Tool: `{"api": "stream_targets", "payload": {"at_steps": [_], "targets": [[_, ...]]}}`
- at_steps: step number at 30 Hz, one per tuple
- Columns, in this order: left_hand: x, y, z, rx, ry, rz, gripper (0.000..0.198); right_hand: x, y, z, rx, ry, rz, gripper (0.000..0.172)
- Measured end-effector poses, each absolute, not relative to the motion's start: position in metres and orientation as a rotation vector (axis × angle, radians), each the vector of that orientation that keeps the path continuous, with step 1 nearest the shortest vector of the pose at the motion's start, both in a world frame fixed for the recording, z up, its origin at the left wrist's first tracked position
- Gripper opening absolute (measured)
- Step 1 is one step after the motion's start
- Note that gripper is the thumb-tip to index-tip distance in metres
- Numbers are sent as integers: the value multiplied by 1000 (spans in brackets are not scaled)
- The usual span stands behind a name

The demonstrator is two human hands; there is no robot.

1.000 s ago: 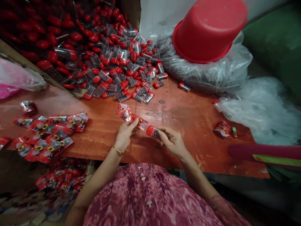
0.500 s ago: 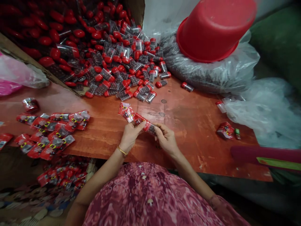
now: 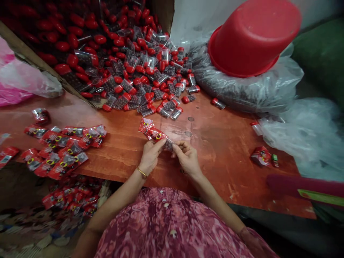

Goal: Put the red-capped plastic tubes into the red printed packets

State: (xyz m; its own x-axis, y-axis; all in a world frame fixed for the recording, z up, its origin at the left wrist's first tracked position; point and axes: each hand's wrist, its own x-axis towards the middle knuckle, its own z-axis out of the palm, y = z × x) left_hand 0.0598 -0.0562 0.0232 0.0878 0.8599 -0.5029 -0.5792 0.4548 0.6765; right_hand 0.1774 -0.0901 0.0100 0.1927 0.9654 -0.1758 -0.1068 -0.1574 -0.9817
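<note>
In front of me on the table, my left hand [image 3: 149, 157] pinches a red printed plastic wrapper [image 3: 156, 134] between thumb and fingers. From the wrapper's near right end a small clear container [image 3: 168, 144] with dark contents sticks out. My right hand [image 3: 188, 159] closes thumb and fingers on that end. Past the left hand, another red wrapper piece [image 3: 146, 123] lies at the far end of the held one; I cannot tell whether the two are joined. Wrapped red packs [image 3: 63, 165] lie on the table to the left.
A cardboard box [image 3: 29, 59] spills red-capped clear containers [image 3: 129, 86] at the back left. A red bucket [image 3: 249, 39] sits upside down on a filled plastic bag [image 3: 242, 91]. On the right are a crumpled red pack [image 3: 261, 156], a small green item [image 3: 274, 159] and clear plastic [image 3: 306, 136].
The container's exposed end looks shorter, with my right fingers closer to my left hand. The whole view has shifted slightly, with the table things now further right.
</note>
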Motion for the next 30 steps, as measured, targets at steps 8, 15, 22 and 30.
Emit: {"api": "stream_targets", "payload": {"at_steps": [8, 15, 22, 30], "targets": [[50, -48, 24, 279, 970, 1109, 29, 168, -80, 22, -1358, -983, 1201, 28], [60, -57, 20, 347, 1013, 1230, 33, 144, -74, 12, -1338, -891, 1076, 20], [37, -51, 20, 292, 975, 1201, 32, 136, -58, 4, -1114, -998, 1418, 30], [25, -48, 22, 412, 955, 1254, 33, 133, -49, 1, -1084, -971, 1493, 36]]}}
